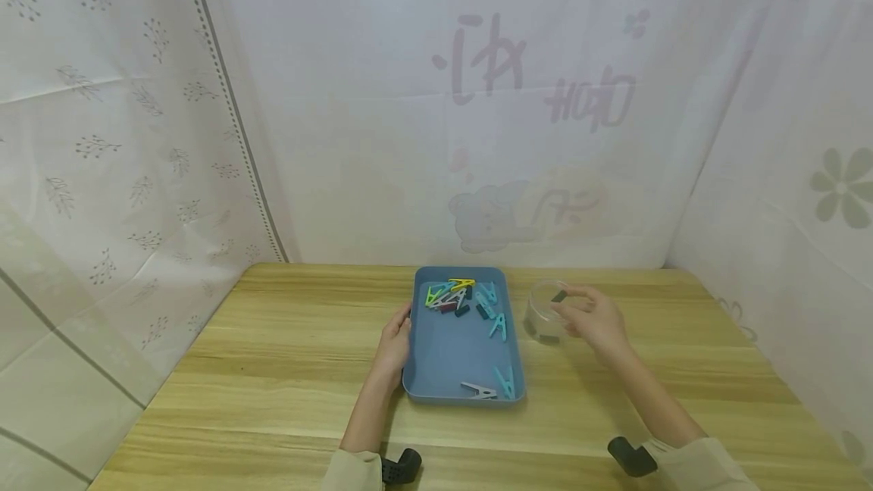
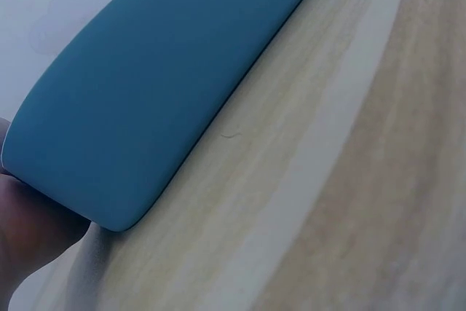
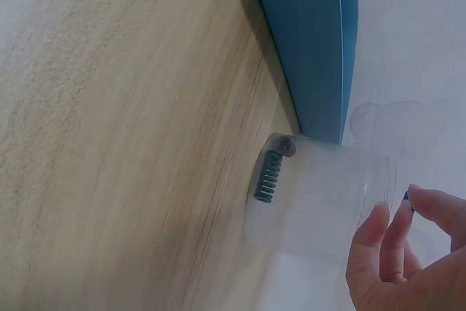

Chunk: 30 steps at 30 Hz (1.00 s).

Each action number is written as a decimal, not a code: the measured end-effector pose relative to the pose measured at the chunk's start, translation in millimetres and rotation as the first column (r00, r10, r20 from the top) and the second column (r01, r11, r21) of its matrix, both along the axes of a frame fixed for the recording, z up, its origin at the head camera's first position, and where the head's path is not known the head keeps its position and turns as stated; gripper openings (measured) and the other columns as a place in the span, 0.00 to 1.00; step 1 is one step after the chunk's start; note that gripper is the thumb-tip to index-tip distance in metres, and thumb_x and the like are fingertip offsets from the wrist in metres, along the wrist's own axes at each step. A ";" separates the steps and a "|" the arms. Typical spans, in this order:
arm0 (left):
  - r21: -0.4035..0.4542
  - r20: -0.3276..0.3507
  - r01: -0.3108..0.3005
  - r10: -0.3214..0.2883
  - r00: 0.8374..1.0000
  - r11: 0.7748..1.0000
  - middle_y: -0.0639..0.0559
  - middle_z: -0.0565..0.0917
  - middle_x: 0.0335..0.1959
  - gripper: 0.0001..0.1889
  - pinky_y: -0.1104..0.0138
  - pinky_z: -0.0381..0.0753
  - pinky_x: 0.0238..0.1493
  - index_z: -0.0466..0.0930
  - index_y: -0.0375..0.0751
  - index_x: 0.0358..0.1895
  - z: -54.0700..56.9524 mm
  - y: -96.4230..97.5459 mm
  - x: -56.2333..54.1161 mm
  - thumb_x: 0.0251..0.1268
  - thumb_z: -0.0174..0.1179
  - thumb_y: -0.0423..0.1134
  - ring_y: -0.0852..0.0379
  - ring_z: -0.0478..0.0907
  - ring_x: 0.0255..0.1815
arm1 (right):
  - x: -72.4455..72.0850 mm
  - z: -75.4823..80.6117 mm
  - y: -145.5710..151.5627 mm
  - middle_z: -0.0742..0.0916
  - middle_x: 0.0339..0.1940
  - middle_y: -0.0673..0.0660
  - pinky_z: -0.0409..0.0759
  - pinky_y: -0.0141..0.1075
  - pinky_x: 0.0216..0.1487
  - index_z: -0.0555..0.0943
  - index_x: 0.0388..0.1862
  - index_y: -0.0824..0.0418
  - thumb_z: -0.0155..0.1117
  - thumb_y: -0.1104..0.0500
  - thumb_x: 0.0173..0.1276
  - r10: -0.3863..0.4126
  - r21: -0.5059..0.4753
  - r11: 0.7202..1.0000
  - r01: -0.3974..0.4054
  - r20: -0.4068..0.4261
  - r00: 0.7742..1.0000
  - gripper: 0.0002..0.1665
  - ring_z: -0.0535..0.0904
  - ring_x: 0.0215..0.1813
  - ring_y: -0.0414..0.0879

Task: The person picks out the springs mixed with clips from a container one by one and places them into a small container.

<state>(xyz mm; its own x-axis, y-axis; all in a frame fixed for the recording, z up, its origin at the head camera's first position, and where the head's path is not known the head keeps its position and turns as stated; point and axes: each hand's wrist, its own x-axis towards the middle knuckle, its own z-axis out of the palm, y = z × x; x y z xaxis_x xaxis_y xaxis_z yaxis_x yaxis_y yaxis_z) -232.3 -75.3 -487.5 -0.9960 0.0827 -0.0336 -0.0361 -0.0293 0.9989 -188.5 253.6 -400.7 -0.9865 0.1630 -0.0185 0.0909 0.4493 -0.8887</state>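
A blue tray (image 1: 457,358) lies on the table with dark green springs (image 1: 462,311), a dark red piece (image 1: 448,308) and several plastic clips (image 1: 500,326) in it. My left hand (image 1: 393,341) holds the tray's left side; in the left wrist view only part of that hand shows beside the tray wall (image 2: 138,92). To the right of the tray stands a clear jar (image 1: 539,322). Inside the jar are a dark green spring (image 3: 268,178) and a small reddish-brown piece (image 3: 286,146). Just over the jar's mouth, my right hand (image 1: 596,318) pinches a dark green spring (image 1: 560,296) between thumb and fingertips.
The wood-grain table (image 1: 286,385) ends at the back against a pale printed curtain (image 1: 355,135). More curtain hangs at both sides. A grey clip (image 1: 480,391) and a turquoise clip (image 1: 505,383) lie at the tray's near end, apart from the main cluster.
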 end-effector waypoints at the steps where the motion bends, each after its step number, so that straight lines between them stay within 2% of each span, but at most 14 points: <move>1: -0.005 -0.003 -0.001 0.001 1.000 1.000 0.33 0.57 0.84 0.26 0.40 0.47 0.85 0.57 0.29 0.82 0.4 -0.1 0.3 0.88 0.36 0.32 0.32 0.46 0.86 | -0.2 -0.3 0.4 0.87 0.57 0.75 0.90 0.32 0.42 0.69 0.76 0.72 0.68 0.55 0.77 -0.003 -0.001 1.000 0.003 0.001 1.000 0.36 0.89 0.39 0.50; 5: -0.013 -0.003 -0.011 0.011 1.000 1.000 0.32 0.58 0.84 0.26 0.40 0.47 0.85 0.58 0.30 0.82 0.5 0.4 -0.2 0.88 0.36 0.32 0.32 0.47 0.86 | -1.0 -1.7 3.5 0.89 0.54 0.73 0.89 0.30 0.40 0.68 0.77 0.72 0.67 0.54 0.78 -0.006 0.009 1.000 0.006 0.014 1.000 0.37 0.87 0.35 0.45; 12: -0.003 -0.006 -0.009 0.009 1.000 1.000 0.33 0.58 0.84 0.26 0.40 0.47 0.85 0.58 0.30 0.82 0.5 0.2 -0.6 0.88 0.36 0.32 0.32 0.47 0.86 | -1.1 -6.2 7.9 0.91 0.45 0.69 0.89 0.29 0.39 0.67 0.77 0.73 0.66 0.53 0.78 -0.018 0.013 1.000 0.018 0.039 0.999 0.38 0.86 0.32 0.43; 21: -0.012 -0.006 -0.012 0.012 1.000 1.000 0.32 0.58 0.84 0.26 0.40 0.47 0.85 0.58 0.29 0.82 -1.1 0.3 -2.8 0.88 0.36 0.31 0.32 0.46 0.86 | -2.4 -11.5 10.5 0.86 0.55 0.78 0.90 0.30 0.39 0.66 0.77 0.74 0.66 0.53 0.78 -0.024 0.012 1.000 0.024 0.050 0.998 0.39 0.87 0.35 0.46; 30: -0.020 -0.015 -0.018 0.017 1.000 1.000 0.32 0.58 0.84 0.26 0.40 0.48 0.85 0.58 0.28 0.82 -1.3 1.2 -1.9 0.88 0.36 0.31 0.31 0.47 0.86 | -2.8 -14.5 10.1 0.87 0.52 0.76 0.88 0.29 0.37 0.66 0.76 0.74 0.67 0.53 0.78 -0.031 0.005 1.000 0.031 0.054 0.998 0.39 0.86 0.33 0.45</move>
<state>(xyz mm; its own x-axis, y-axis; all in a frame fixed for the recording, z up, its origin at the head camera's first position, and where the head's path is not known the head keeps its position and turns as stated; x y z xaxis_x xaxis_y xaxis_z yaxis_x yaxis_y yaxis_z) -234.2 -74.1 -488.8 -0.9977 0.0647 -0.0201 -0.0208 -0.0096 0.9997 -191.3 263.7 -415.2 -0.9785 0.1937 -0.0710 0.1528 0.4491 -0.8803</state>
